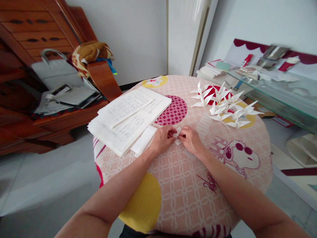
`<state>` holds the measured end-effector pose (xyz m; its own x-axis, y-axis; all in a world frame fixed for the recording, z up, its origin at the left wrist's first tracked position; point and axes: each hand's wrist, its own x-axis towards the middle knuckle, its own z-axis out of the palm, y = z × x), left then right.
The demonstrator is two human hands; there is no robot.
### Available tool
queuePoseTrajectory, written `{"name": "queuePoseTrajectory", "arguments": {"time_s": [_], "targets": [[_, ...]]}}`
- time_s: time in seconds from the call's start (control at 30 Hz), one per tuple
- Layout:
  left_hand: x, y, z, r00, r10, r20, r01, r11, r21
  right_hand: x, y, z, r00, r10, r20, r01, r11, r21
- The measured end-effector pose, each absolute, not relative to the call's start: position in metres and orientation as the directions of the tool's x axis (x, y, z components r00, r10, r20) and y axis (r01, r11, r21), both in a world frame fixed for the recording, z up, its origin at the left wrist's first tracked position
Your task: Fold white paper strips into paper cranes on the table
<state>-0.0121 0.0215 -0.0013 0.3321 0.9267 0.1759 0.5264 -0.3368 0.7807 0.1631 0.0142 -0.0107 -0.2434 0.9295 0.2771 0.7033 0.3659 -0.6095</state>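
Between my two hands, a small folded piece of white paper (178,136) is held low over the patterned tablecloth. The fingers of my left hand (163,137) are closed on its left side. My right hand (191,138) pinches its right side. Some of the paper is hidden behind my fingers. Beside my left hand lie blank paper slips (144,140), partly under a thick stack of handwritten sheets (128,122). Several folded white paper cranes (224,105) stand grouped on the far right of the table.
The round table wears a pink cloth (173,185). To its right is a glass shelf (284,96) with papers, metal bowls (274,53) and a red marker (247,60). A wooden bench (61,120) at the left carries a grey bag (55,71) and a brown cloth (90,54).
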Motion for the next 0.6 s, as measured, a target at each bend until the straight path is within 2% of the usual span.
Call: {"name": "queuePoseTrajectory", "arguments": {"time_s": [0.3,0.43,0.6], "targets": [[-0.011,0.02,-0.001,0.341,0.925,0.168,0.604,-0.353,0.715,0.176,0.013,0.005,-0.311,0.932,0.186,0.702,0.357,-0.616],[-0.011,0.021,-0.002,0.345,0.924,0.164,0.6,-0.351,0.719,0.189,0.013,0.014,-0.275,0.951,0.139,0.751,0.303,-0.587],[-0.012,0.021,-0.002,0.347,0.921,0.176,0.606,-0.364,0.707,0.195,0.016,0.02,-0.239,0.971,-0.008,0.789,0.189,-0.585]]}}
